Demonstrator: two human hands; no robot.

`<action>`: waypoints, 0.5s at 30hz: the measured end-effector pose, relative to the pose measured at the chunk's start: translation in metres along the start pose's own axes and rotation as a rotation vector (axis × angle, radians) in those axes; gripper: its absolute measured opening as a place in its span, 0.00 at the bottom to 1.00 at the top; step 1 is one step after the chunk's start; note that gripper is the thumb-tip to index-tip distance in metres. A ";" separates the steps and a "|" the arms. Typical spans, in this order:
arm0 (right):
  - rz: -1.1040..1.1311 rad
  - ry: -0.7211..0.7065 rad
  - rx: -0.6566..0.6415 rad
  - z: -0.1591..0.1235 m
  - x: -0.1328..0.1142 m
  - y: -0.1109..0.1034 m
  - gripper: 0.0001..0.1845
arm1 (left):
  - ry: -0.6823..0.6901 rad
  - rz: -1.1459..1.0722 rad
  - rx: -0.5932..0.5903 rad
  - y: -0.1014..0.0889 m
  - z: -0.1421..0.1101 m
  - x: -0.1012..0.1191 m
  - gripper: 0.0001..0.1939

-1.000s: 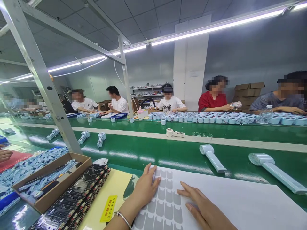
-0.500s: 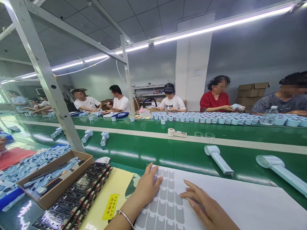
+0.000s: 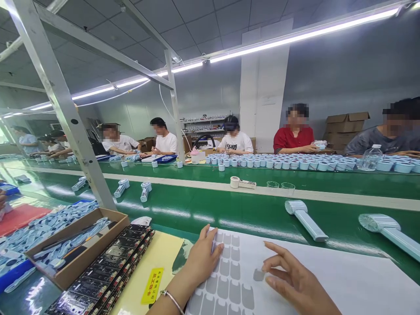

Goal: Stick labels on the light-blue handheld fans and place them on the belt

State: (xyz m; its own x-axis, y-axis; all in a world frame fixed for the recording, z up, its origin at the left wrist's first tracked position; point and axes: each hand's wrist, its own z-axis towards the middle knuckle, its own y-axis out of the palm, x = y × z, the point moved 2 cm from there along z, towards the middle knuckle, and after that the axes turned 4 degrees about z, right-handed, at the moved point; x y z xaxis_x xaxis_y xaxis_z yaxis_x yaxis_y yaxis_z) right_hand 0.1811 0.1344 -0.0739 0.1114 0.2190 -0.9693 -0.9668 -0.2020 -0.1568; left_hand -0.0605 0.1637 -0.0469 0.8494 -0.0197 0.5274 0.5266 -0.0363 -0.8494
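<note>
A white sheet (image 3: 331, 271) with rows of small grey stickers (image 3: 223, 286) lies before me. My left hand (image 3: 204, 253) rests on its far left part, fingers stretched out flat and thumb beside the stickers. Over the sheet, my right hand (image 3: 292, 275) pinches a single grey sticker (image 3: 258, 274) between thumb and fingers, apart from the rows. The top right place in the sticker rows shows bare white beside my right hand's sticker. Left of my forearm is a yellow board (image 3: 164, 249) with a yellow label (image 3: 152, 285).
Black circuit boards (image 3: 105, 267) and a cardboard box (image 3: 62, 271) of light-blue parts stand at left, near a metal post (image 3: 74, 118). Beyond, a green conveyor (image 3: 197, 205) carries light-blue handheld housings (image 3: 306, 221). Several co-workers sit across, behind rows of small cups (image 3: 285, 164).
My right hand has moved right, lifting one grey sticker away from its row. My left hand stays in place. The housings on the conveyor have shifted slightly to the right.
</note>
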 end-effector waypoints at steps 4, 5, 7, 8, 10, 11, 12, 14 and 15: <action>0.044 0.134 0.146 0.003 0.015 -0.018 0.27 | -0.001 -0.007 -0.004 -0.002 -0.001 0.002 0.32; 0.051 0.146 0.147 0.003 0.017 -0.020 0.27 | -0.002 -0.009 -0.002 -0.002 -0.001 0.002 0.32; 0.070 0.161 0.135 0.003 0.019 -0.023 0.28 | -0.002 -0.015 0.002 -0.002 -0.003 0.003 0.32; 0.081 0.172 0.130 0.003 0.019 -0.023 0.28 | -0.001 -0.019 0.004 -0.002 -0.003 0.003 0.32; 0.104 0.191 0.126 0.001 0.016 -0.022 0.28 | 0.000 -0.026 0.009 -0.002 -0.003 0.002 0.32; 0.106 0.197 0.129 -0.001 0.013 -0.021 0.28 | 0.000 -0.030 0.012 -0.002 -0.003 0.002 0.32; 0.101 0.196 0.134 -0.004 0.009 -0.020 0.27 | -0.002 -0.033 0.014 -0.002 -0.003 0.002 0.32; 0.076 0.182 0.146 -0.010 0.001 -0.018 0.26 | -0.005 -0.037 0.014 -0.002 -0.002 0.001 0.32; 0.063 0.175 0.152 -0.013 -0.003 -0.017 0.25 | -0.006 -0.039 0.012 -0.002 -0.002 0.000 0.32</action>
State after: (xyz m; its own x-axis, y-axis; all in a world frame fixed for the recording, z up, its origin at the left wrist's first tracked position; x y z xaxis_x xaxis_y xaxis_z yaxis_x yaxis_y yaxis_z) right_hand 0.2006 0.1252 -0.0707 0.0755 0.0395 -0.9964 -0.9951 -0.0614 -0.0778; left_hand -0.0616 0.1619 -0.0451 0.8286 -0.0129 0.5597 0.5593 -0.0245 -0.8286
